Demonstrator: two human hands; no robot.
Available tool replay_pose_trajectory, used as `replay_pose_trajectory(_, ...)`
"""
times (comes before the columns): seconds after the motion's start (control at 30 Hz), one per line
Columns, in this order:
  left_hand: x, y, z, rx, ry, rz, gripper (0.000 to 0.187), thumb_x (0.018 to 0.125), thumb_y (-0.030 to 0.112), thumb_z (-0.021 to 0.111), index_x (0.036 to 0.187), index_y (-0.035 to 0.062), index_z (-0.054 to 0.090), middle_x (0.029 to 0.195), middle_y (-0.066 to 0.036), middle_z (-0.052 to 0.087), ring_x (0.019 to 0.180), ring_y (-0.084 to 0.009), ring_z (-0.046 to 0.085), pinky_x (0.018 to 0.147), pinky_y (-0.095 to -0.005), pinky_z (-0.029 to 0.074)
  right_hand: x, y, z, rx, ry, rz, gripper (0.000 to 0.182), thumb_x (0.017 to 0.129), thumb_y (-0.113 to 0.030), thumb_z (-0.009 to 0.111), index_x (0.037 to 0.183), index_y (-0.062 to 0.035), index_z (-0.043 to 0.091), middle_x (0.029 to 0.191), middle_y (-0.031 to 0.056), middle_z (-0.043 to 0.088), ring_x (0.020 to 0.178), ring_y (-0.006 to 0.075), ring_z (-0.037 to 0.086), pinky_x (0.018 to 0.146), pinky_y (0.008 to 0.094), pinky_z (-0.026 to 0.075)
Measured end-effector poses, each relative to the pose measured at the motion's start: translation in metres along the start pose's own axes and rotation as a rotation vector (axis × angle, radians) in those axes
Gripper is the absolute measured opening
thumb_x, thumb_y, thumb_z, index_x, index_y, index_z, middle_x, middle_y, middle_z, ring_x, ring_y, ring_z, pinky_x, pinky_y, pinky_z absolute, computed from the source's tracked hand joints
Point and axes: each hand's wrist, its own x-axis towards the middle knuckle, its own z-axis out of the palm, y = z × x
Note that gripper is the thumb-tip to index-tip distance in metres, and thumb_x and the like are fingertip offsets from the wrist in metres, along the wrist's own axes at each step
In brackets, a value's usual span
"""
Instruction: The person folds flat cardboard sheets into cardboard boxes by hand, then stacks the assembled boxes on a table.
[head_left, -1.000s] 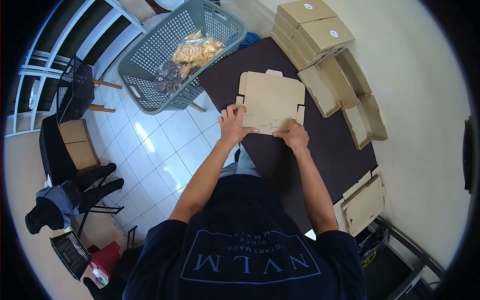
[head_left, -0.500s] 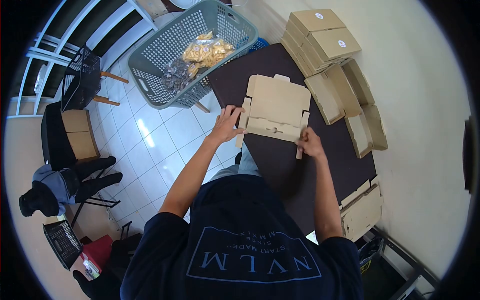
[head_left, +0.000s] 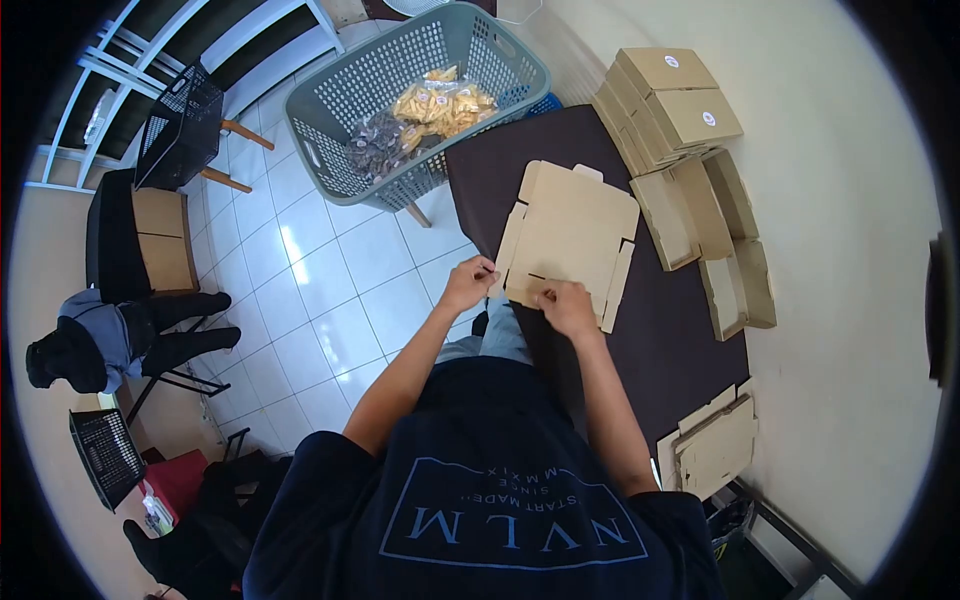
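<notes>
A partly folded cardboard box (head_left: 575,235) lies on the dark table, its big panel flat and side flaps spread. At its near left corner, the bent fingers and thumb of my left hand (head_left: 470,284) close on the edge of the side flap. My right hand (head_left: 568,306) is curled over the near edge strip, fingertips pressed together on the cardboard by a small slot. Part of that strip is hidden under the right hand.
Open box trays (head_left: 690,215) and stacked closed boxes (head_left: 690,95) with round stickers stand along the wall. Flat cardboard pieces (head_left: 715,445) lie at lower right. A grey-green basket (head_left: 330,185) holds bagged snacks. Another person (head_left: 95,340) is at far left.
My right hand has moved left from the near right corner to the near edge's middle. The near strip's cut-out no longer shows. My left hand has shifted to the near left corner.
</notes>
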Motion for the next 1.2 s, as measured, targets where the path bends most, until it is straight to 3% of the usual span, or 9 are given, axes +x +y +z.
replay_pose_trajectory(0.17,-0.01,0.011,0.01,-0.091,0.022,0.061,0.026,0.092,0.011,0.069,0.115,0.0009,0.063,0.079,-0.009,0.069,0.064,-0.0128,0.063,0.056,-0.0294,0.053,-0.014,0.01,0.028,0.118,0.112,-0.082,0.021,0.079,-0.014,0.074,0.093,-0.0001,0.065,0.095,0.0216,0.067,0.091,0.0403,0.066,0.082,0.0475,0.053)
replay_pose_trajectory(0.23,-0.016,0.024,0.019,0.126,0.13,0.22,0.04,0.091,0.01,0.067,0.129,0.0013,0.058,0.092,-0.014,0.067,0.079,-0.0213,0.064,0.069,-0.035,0.054,-0.007,0.012,0.021,0.085,0.129,-0.096,0.02,0.08,-0.014,0.074,0.091,0.0004,0.066,0.092,0.0209,0.068,0.089,0.0381,0.068,0.08,0.0457,0.054)
replay_pose_trajectory(0.3,-0.024,0.033,0.031,0.317,0.185,0.356,0.047,0.09,0.01,0.067,0.134,0.0015,0.055,0.101,-0.017,0.062,0.088,-0.0267,0.061,0.077,-0.038,0.052,0.006,0.017,0.004,0.283,-0.111,0.037,0.021,0.085,-0.018,0.073,0.086,0.0018,0.067,0.084,0.0193,0.071,0.078,0.0316,0.071,0.073,0.0409,0.055)
replay_pose_trajectory(0.4,-0.036,0.046,0.041,0.559,0.2,0.426,0.054,0.09,0.016,0.066,0.14,0.0027,0.051,0.118,-0.018,0.05,0.105,-0.036,0.05,0.091,-0.0456,0.044,0.036,0.024,0.008,0.458,0.029,0.232,0.027,0.089,-0.024,0.072,0.084,0.003,0.068,0.076,0.0175,0.071,0.067,0.0266,0.071,0.065,0.0371,0.055)
replay_pose_trajectory(0.43,-0.038,0.052,0.041,0.662,0.169,0.423,0.053,0.091,0.018,0.065,0.14,0.0034,0.052,0.117,-0.016,0.051,0.105,-0.0347,0.049,0.089,-0.046,0.044,0.045,0.023,0.01,0.501,0.091,0.203,0.029,0.092,-0.026,0.071,0.086,0.0026,0.067,0.065,0.0065,0.065,0.059,0.0139,0.067,0.051,0.0294,0.05)
replay_pose_trajectory(0.77,-0.003,0.055,0.026,0.738,0.199,0.456,0.042,0.095,0.026,0.06,0.135,0.0131,0.059,0.119,-0.013,0.051,0.11,-0.0303,0.046,0.089,-0.0451,0.038,0.094,0.019,0.025,0.261,0.129,0.367,0.033,0.084,-0.032,0.078,0.082,-0.0003,0.068,0.076,0.0174,0.071,0.068,0.0303,0.072,0.069,0.0397,0.057)
replay_pose_trajectory(1.0,0.037,0.064,0.029,0.985,0.247,0.457,0.044,0.096,0.025,0.057,0.139,0.0164,0.058,0.13,-0.014,0.05,0.12,-0.0323,0.042,0.093,-0.0468,0.035,0.091,-0.008,0.001,0.339,0.054,0.506,0.032,0.083,-0.032,0.078,0.077,-0.0035,0.066,0.067,0.013,0.071,0.063,0.0266,0.072,0.072,0.0386,0.057)
replay_pose_trajectory(1.07,0.028,0.06,0.028,0.996,0.248,0.482,0.044,0.096,0.025,0.058,0.139,0.0167,0.059,0.132,-0.015,0.05,0.121,-0.0331,0.042,0.093,-0.0468,0.035,0.092,0.005,0.014,0.254,0.117,0.402,0.031,0.086,-0.028,0.079,0.077,-0.0018,0.063,0.066,0.0108,0.07,0.053,0.0204,0.07,0.055,0.0331,0.056)
replay_pose_trajectory(1.2,0.006,0.054,0.024,1.029,0.248,0.551,0.043,0.094,0.024,0.06,0.137,0.0167,0.061,0.135,-0.016,0.049,0.123,-0.0347,0.043,0.091,-0.0468,0.037,0.092,-0.002,0.006,0.311,0.074,0.439,0.031,0.086,-0.027,0.078,0.078,-0.0018,0.063,0.066,0.0111,0.07,0.053,0.0202,0.07,0.053,0.0328,0.056)
